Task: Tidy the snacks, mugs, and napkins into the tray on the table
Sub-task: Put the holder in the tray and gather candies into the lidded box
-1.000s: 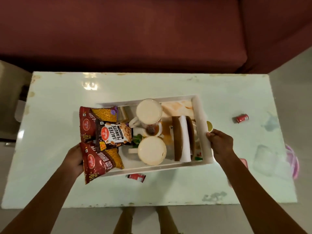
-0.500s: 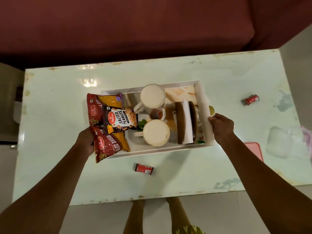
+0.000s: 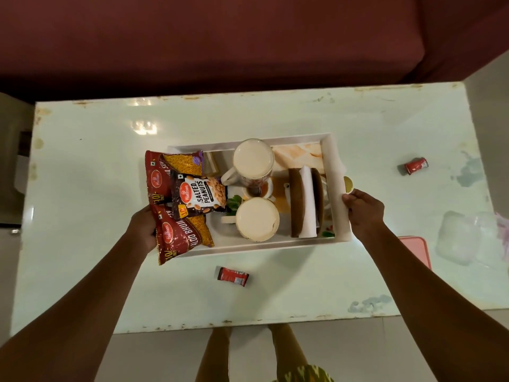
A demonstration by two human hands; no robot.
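A white rectangular tray is held above the pale table. My left hand grips its left end, partly hidden under red snack packets. My right hand grips the right rim. Inside the tray are a salted peanuts packet, two upside-down cream mugs and a brown holder with white napkins. The tray's left end is covered by the packets.
A small red wrapper lies on the table under the tray's near edge. A small red can lies at the right. A pink lid and clear plastic sit at the right edge. A maroon sofa stands behind.
The tray has moved away from me over the table with both hands still on its ends, uncovering the small red wrapper. The camera has shifted.
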